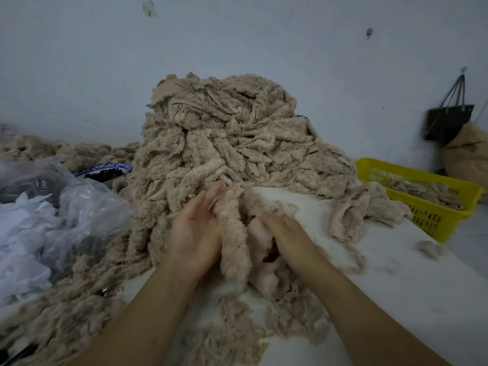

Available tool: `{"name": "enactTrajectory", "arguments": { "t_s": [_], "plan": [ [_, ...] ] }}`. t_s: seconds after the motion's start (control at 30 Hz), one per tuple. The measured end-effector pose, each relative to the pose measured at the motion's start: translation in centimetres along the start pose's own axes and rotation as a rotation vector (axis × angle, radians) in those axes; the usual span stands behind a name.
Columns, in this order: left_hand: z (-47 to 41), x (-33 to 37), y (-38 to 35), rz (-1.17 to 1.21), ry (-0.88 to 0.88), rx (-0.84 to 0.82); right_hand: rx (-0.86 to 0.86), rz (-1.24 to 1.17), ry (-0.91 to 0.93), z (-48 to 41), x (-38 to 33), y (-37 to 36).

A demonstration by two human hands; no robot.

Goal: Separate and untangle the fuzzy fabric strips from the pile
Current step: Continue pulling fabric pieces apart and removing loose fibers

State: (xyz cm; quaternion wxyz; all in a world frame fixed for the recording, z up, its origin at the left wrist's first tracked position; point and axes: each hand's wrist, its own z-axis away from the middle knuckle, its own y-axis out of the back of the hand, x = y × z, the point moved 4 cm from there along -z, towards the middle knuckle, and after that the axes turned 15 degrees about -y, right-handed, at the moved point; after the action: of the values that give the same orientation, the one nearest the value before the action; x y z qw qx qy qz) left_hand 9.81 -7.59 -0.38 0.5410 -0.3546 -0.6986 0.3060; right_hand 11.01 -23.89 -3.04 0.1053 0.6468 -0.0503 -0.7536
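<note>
Loose fuzz (232, 326) covers the bench (383, 273) near edge. Left hand (195, 233): fingers (208, 199) straight, released, touching a fuzzy strip (233, 241). Right hand (286, 233): tips buried in fabric, grip indeterminate. Pile (224, 141) occupies the far edge.

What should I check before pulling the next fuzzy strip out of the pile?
1. The left hand lies flat along the strip, fingers straight: ok.
2. The right hand grips fabric firmly: cannot tell, fingertips buried.
3. The strip is free of the pile: cannot tell, its far end reaches the pile's foot.
4. Bare table on the right to lay it down: ok.
5. The yellow basket has room left: ok.
</note>
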Motion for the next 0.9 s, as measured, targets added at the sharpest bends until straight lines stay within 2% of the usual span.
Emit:
{"name": "enactTrajectory", "arguments": {
  "t_s": [0.13,0.27,0.37,0.4,0.47,0.53,0.57,0.63,0.73,0.8,0.9],
  "plan": [
    [0.2,-0.8,-0.5,-0.121,0.034,-0.086,-0.195,0.153,0.141,1.0,-0.5,-2.5],
    [0.0,-1.2,-0.6,-0.264,0.017,-0.131,-0.102,0.051,0.088,0.0,-0.2,-1.5],
    [-0.4,-1.6,0.5,-0.502,-0.01,-0.002,-0.08,-0.116,-0.027,-0.3,0.2,-0.3],
    [-0.5,-1.7,0.8,-0.582,-0.013,0.029,-0.051,-0.212,-0.033,-0.5,0.0,0.2],
    [-0.5,-1.9,1.2,-0.724,-0.039,0.014,0.085,-0.589,0.012,-0.9,-0.5,2.5],
    [-0.3,-2.0,1.3,-0.886,-0.099,-0.079,0.177,-1.003,0.049,-1.3,-0.6,4.9],
    [-0.2,-2.2,1.4,-0.992,-0.111,-0.156,0.212,-1.069,0.026,-1.4,-0.3,5.5],
    [0.2,-2.8,1.3,-1.272,-0.091,-0.358,0.264,-0.886,-0.072,-1.7,0.5,5.2],
    [0.2,-3.9,2.1,-1.712,-0.067,-0.637,0.347,-0.38,-0.088,-2.1,1.0,4.2],
    [0.0,-3.9,2.3,-1.812,-0.087,-0.633,0.33,-0.043,-0.025,-2.3,1.0,3.5],
    [-0.4,-3.5,2.2,-1.753,-0.176,-0.494,0.197,0.374,0.033,-2.5,1.4,1.5]
  ]
}}
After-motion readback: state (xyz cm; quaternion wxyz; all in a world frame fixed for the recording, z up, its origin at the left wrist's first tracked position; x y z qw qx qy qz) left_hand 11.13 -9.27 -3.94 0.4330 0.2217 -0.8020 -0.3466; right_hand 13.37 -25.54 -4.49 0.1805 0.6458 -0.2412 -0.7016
